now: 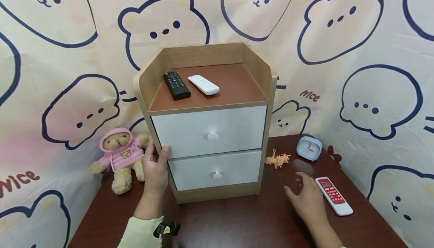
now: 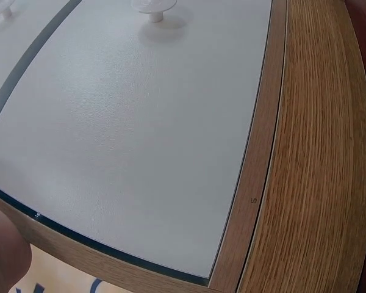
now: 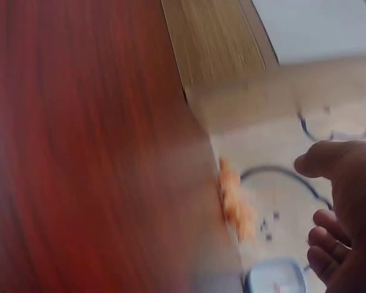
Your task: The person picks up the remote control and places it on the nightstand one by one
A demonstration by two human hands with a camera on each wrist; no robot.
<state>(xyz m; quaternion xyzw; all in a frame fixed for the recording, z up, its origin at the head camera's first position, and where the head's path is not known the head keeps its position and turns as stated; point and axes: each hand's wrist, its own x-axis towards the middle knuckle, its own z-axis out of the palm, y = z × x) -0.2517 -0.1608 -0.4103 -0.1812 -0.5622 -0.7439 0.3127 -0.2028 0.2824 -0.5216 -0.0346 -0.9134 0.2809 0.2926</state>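
Note:
A small wooden cabinet (image 1: 223,194) with two white drawers, both closed, stands on the table. My left hand (image 1: 156,170) rests on its left front edge, thumb towards the front and fingers along the outer side. In the left wrist view, a fingertip (image 2: 6,250) lies by the wooden edge beside a white drawer front (image 2: 140,134). My right hand (image 1: 307,199) hovers to the right of the cabinet with spread, loosely bent fingers and nothing in them. It is nearest a white remote with red buttons (image 1: 333,196). In the right wrist view, the right hand (image 3: 354,207) appears at the right edge.
On the cabinet's top lie a black remote (image 1: 176,86) and a white remote (image 1: 204,84). A teddy bear in a pink hoodie (image 1: 121,155) sits left of it. Towards the back right are an orange tassel-like item (image 1: 278,159) and a light-blue clock (image 1: 309,148). A patterned cloth hangs behind.

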